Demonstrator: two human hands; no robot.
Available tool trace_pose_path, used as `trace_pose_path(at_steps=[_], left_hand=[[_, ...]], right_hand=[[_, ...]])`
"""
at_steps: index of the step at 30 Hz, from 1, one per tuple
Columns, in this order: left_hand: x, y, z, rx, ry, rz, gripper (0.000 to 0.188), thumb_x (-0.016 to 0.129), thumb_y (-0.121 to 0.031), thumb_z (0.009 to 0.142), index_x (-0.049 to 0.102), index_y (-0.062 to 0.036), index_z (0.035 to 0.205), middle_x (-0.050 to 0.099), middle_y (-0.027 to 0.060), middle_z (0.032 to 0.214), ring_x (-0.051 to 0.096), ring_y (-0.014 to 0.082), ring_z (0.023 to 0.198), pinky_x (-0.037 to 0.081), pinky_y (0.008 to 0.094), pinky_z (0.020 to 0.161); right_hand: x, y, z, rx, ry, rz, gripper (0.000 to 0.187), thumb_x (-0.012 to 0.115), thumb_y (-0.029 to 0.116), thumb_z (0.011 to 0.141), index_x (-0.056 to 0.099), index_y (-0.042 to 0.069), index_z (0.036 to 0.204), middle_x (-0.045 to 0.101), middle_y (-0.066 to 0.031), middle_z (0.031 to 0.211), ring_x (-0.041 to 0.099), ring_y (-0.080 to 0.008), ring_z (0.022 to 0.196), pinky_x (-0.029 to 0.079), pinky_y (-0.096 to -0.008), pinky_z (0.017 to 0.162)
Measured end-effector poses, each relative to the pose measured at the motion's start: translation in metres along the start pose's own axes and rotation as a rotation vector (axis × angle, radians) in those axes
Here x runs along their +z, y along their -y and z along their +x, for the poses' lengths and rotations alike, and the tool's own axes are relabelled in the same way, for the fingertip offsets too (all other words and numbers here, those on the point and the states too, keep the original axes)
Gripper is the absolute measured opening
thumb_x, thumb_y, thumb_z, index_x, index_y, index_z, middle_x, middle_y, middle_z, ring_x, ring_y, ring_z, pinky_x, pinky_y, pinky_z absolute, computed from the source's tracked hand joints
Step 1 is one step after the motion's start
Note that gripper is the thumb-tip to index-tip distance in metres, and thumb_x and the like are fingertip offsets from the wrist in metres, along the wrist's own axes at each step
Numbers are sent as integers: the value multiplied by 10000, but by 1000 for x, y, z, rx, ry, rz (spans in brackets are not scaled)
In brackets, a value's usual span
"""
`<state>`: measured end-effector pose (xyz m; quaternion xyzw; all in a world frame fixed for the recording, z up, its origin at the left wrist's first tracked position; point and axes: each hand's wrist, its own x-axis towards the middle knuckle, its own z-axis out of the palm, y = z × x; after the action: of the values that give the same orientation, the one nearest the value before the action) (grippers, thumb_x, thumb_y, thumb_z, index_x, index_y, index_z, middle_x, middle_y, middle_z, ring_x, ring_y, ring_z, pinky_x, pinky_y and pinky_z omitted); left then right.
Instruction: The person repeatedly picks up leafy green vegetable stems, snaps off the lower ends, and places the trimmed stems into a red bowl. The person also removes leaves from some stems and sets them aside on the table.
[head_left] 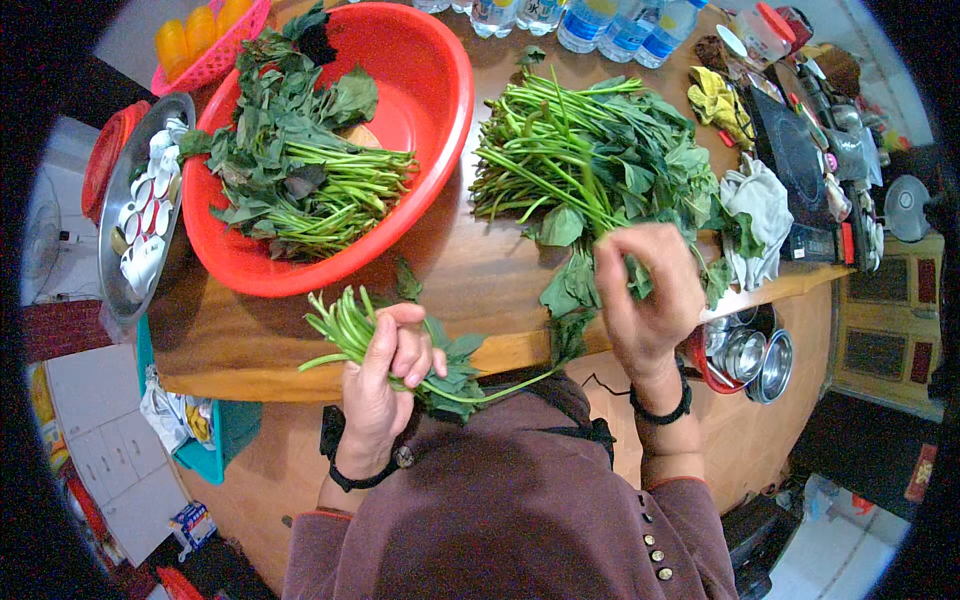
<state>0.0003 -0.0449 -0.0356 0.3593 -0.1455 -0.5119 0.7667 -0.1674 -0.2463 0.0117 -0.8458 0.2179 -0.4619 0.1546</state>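
Note:
Gathered in my left hand [385, 375] is a small bunch of leafy green stems [345, 325], cut ends pointing up and left, leaves hanging below the fist. One long stem trails from it to the right. My right hand [648, 285] is closed at the near edge of a large pile of leafy greens [560, 150] on the table. A blurred green stem [588, 180] runs up from its fingers across the pile. A red plastic basin [420, 100] to the left holds another heap of leafy greens [320, 180], stems to the right.
On the wooden table [440, 280], water bottles [630, 35] line the far edge. A metal tray of cups [150, 210] and a pink basket [225, 45] stand left. At right lie a grey cloth [757, 215], a yellow cloth [720, 105] and a black cooktop [795, 145]. Metal bowls [745, 355] sit below.

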Motion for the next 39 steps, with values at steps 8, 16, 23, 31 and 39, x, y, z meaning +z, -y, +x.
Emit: trace_pose_path(at_steps=[8,16,23,31,39], left_hand=[[33,9,-2,-79,126,213,446,347,-299,1128,525,41,1356,430,-41,769,454,74,685,466,281,740],[34,21,4,165,98,376,373,380,-284,1119,636,-13,1123,532,49,1036,517,130,940,435,301,870],[27,17,2,135,48,75,363,298,-355,1127,452,-106,913,543,68,742,573,204,724,508,434,855],[11,4,-3,69,-14,17,359,330,-385,1123,492,-117,948,315,-52,625,343,85,519,476,341,648],[8,7,-2,0,-45,62,203,484,-238,1092,575,-57,1078,323,-68,622,370,70,527,479,317,649]], right_hand=[[13,44,-33,-74,270,265,193,829,61,749,690,51,882,581,-52,704,538,-244,598,394,-363,552],[15,48,-44,-41,343,299,180,824,83,763,682,56,870,575,-53,714,539,-243,615,402,-368,554],[14,15,-28,8,298,182,153,799,89,795,662,44,849,623,-94,802,595,-285,705,486,-394,633],[20,-40,-1,6,209,-320,186,772,72,803,681,63,965,574,-96,895,569,-298,831,484,-404,706],[26,-51,-8,-5,209,-443,186,763,85,788,658,85,941,568,-77,918,567,-294,853,476,-403,706]])
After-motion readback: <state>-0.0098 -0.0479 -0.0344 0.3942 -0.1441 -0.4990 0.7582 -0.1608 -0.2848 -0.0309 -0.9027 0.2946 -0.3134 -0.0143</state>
